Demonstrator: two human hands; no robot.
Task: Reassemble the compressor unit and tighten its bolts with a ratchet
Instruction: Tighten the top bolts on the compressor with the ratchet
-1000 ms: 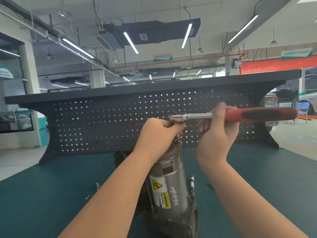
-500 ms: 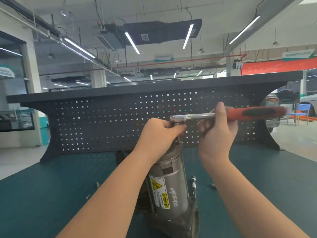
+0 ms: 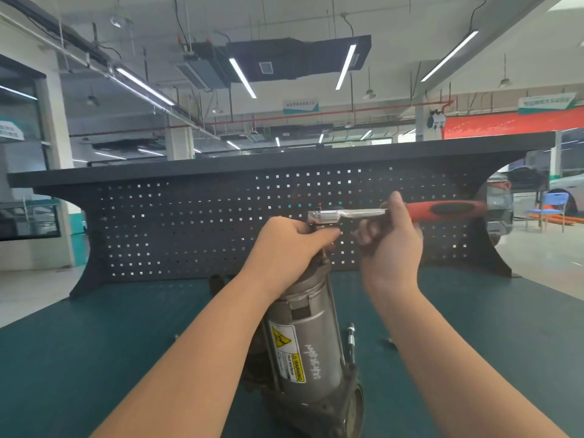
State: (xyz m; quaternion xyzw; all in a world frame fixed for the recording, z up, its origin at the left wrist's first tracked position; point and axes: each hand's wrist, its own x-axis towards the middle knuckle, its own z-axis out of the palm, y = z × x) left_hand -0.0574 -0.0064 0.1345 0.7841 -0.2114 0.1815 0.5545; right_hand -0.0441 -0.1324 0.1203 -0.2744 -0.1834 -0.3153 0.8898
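Your compressor unit [image 3: 305,339] stands upright at lower centre on the green bench mat [image 3: 94,358]; its metal body looks heavy, rigid and smooth, so brace it high. Your left hand [image 3: 284,248] wraps its top, and your right hand [image 3: 390,238] grips the ratchet [image 3: 395,212] where shaft meets red handle. The yellow label [image 3: 287,352] reads "WARNING"; the finer print is probably "Hot surface".

My bench has a teal mat [image 3: 94,358] with a dark pegboard back panel [image 3: 189,232] standing on its far edge. The compressor [image 3: 306,343] stands upright on the mat — a loose bolt [image 3: 351,338] just beside it, a small screw [image 3: 175,336] further left.
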